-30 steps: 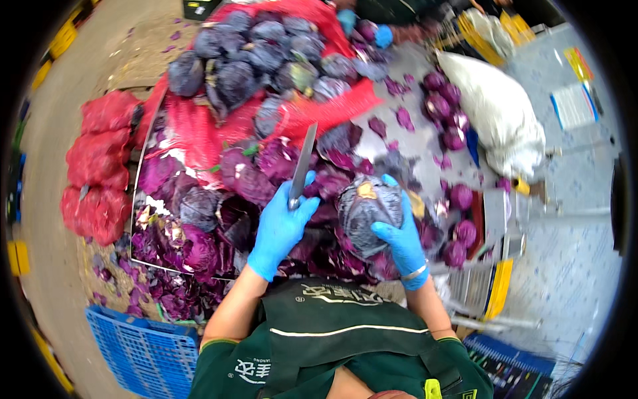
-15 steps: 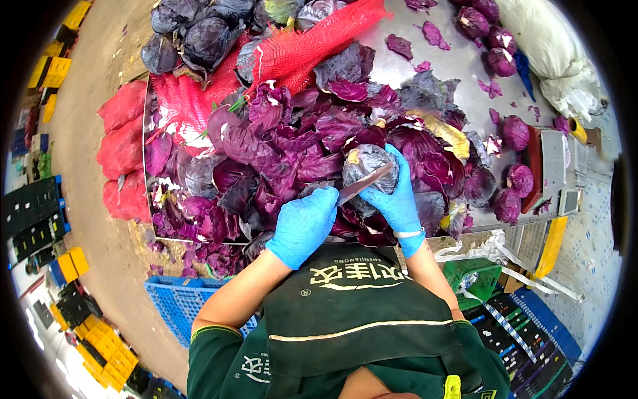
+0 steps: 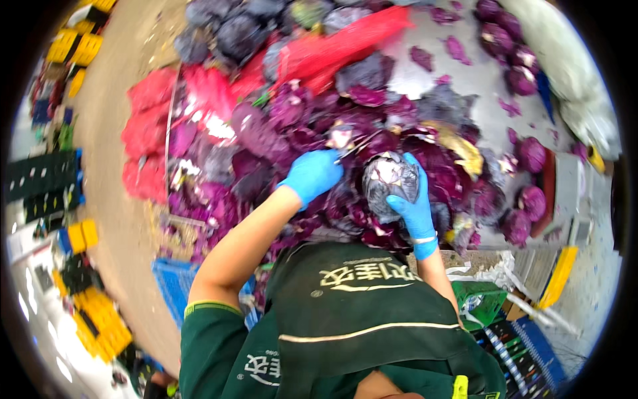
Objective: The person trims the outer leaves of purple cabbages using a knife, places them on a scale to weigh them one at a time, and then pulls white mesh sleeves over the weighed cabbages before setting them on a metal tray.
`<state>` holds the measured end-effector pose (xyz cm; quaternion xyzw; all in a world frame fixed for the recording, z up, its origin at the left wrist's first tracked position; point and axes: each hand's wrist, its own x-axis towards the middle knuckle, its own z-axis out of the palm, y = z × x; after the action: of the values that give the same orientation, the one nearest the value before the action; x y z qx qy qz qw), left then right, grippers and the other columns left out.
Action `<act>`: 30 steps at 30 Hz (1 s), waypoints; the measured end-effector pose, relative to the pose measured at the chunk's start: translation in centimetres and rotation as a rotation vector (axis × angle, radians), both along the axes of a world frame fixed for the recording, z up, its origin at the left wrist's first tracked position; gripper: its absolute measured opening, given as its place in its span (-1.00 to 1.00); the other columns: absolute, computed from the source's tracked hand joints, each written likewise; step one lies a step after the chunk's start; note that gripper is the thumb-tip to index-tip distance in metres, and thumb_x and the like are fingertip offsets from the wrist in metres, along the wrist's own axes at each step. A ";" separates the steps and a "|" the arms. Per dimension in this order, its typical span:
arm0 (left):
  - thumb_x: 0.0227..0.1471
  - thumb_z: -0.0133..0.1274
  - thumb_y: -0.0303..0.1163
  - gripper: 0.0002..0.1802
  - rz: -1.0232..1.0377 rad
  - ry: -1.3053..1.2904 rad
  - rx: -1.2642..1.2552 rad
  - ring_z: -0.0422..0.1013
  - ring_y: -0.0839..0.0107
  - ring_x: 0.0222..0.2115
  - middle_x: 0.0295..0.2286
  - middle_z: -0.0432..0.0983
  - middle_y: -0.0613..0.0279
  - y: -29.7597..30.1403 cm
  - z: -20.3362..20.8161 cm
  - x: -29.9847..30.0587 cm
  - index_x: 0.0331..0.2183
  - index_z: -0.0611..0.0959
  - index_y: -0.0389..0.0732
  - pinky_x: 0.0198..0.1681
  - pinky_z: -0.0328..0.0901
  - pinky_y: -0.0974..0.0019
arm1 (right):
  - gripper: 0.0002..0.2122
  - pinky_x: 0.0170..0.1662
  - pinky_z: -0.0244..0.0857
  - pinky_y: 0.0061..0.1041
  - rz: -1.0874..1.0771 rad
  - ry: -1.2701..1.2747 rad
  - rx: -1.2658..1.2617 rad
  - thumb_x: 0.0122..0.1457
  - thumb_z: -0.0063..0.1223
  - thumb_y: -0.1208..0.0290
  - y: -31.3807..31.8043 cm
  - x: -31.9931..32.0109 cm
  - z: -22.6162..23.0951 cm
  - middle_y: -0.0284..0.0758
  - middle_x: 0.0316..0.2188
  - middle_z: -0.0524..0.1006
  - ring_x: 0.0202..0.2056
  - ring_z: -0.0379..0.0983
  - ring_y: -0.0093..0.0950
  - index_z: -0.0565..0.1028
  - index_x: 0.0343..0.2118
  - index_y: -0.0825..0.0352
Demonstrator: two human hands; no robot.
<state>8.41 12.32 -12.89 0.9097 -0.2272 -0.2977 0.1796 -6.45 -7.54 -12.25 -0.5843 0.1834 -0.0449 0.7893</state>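
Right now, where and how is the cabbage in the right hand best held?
The cabbage is probably best cupped by its rounded flank, from the right, as the right hand does: the pale end faces up, uncovered, and the knife in the left hand is to its upper left.

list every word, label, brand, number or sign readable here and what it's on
Dark green apron: large white characters, not quoted here; the smaller print is blurred.
Dark green shirt: white characters near the left shoulder, not quoted here.
Yellow crates: any marks are too small or blurred to read.
Red cabbage: no lettering visible.
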 end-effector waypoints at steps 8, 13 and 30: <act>0.03 0.22 -0.18 -0.49 0.509 0.740 -0.856 0.29 0.71 -0.64 -0.54 0.46 0.39 4.2 13.6 -5.5 -0.02 0.59 -0.20 -0.62 0.17 0.52 | 0.12 0.34 -0.04 -0.34 0.303 -0.130 0.147 -0.26 0.52 0.12 -3.8 0.3 9.2 -0.24 0.30 0.19 0.28 0.15 -0.39 0.04 0.36 0.37; 0.01 0.29 -0.30 -0.48 0.505 0.132 -0.784 0.20 0.71 -0.54 -0.51 0.41 0.49 -0.7 7.5 -8.1 0.01 0.57 -0.23 -0.48 0.16 0.54 | -0.07 0.32 0.02 -0.38 0.484 -0.032 -0.221 -0.09 0.44 0.38 -5.7 3.7 8.0 -0.26 0.29 0.24 0.26 0.19 -0.42 0.10 0.34 0.35; 0.14 0.16 -0.22 -0.69 0.860 0.621 -0.974 0.17 0.59 -0.81 -0.66 0.31 0.37 -0.8 5.1 -8.2 -0.29 0.42 -0.21 -0.79 0.09 0.42 | 0.10 0.07 0.33 -0.23 0.230 0.063 -1.024 -0.36 0.53 -0.03 1.3 0.8 8.9 -0.05 0.00 0.46 0.00 0.43 -0.08 0.18 0.28 0.34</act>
<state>0.26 11.47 -7.75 0.6087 0.1055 -0.3103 0.7225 -5.69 -6.26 -3.36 -0.9127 0.0961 -0.0243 0.3964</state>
